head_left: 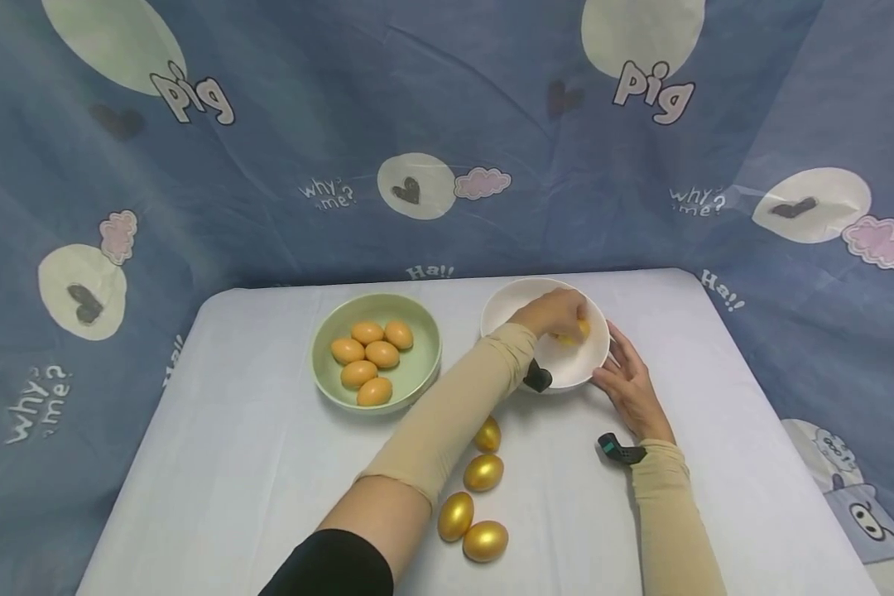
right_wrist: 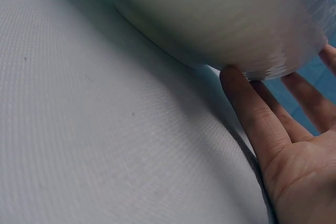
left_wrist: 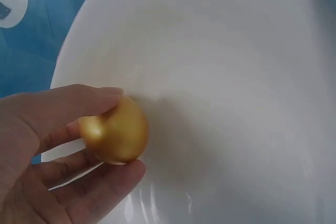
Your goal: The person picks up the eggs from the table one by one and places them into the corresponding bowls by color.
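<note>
Inside the white bowl (head_left: 502,306), my left hand (head_left: 555,314) pinches a golden egg (left_wrist: 118,132) between thumb and fingers. The left wrist view has the egg low over the bowl's pale inner surface. On the bowl's right side, my right hand (head_left: 632,389) rests its outstretched fingers against the outer wall. From the right wrist view, the fingertips (right_wrist: 233,77) touch the underside curve of the bowl, above its foot. Several more golden eggs (head_left: 484,472) lie on the table, just right of my left forearm, which partly covers the farthest one.
A light green bowl (head_left: 425,364) holding several brown-orange eggs (head_left: 382,354) stands left of the white bowl. White cloth covers the table (head_left: 253,463). Behind it hangs a blue printed curtain (head_left: 268,223). My left forearm crosses the table's middle, passing close to the green bowl.
</note>
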Demonstrator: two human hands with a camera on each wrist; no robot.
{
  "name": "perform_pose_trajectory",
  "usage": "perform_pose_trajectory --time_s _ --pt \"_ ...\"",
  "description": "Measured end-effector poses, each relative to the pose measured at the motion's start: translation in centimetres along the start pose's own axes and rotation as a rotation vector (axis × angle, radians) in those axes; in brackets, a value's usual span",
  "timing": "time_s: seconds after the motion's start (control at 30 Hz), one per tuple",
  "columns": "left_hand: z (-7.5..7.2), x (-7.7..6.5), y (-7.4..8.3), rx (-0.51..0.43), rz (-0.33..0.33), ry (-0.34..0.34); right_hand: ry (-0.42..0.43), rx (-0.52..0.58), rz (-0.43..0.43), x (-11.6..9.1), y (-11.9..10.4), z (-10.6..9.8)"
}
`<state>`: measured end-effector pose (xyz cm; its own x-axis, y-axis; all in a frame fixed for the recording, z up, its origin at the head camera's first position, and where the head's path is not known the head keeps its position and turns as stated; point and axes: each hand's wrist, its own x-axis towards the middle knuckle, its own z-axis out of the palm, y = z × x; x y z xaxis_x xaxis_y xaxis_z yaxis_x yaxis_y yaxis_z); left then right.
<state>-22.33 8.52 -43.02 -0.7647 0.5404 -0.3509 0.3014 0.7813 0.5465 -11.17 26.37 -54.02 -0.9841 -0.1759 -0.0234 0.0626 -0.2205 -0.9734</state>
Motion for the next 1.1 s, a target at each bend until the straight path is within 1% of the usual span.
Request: perform_pose_trajectory --time_s 0.1,0.37,0.57,0.63,0.67,0.8,0.93,1.1 --pt "0.1 -0.1 -0.2 -0.004 -0.016 -0.02 0.009 -0.006 0.002 0.1 -0.1 0.1" --pt "0.3 -0.4 -0.8 -0.06 -0.03 -0.061 0.013 -0.026 0.019 0.0 -0.1 0.2" --pt "-0.3 -1.3 -1.2 -0.167 -0.033 -0.102 0.011 -0.014 0.014 0.1 -0.1 0.2" --pt "-0.5 -1.5 -1.4 -0.186 -0.029 -0.113 0.006 -0.007 0.007 0.1 -0.1 0.1" --pt "-0.6 -1.5 -1.5 -0.188 -0.022 -0.117 0.006 -0.004 0.004 0.1 -0.2 0.1" --pt "-0.7 -1.5 -2.1 -0.147 0.01 -0.126 0.002 0.006 0.003 0.1 -0.3 0.1" --pt "-0.7 -1.6 -3.1 -0.14 0.072 -0.119 0.006 0.005 0.009 0.1 -0.4 0.2" --pt "-0.8 -2.5 -4.8 -0.168 0.173 -0.057 0.017 -0.004 0.014 0.0 -0.2 0.3"
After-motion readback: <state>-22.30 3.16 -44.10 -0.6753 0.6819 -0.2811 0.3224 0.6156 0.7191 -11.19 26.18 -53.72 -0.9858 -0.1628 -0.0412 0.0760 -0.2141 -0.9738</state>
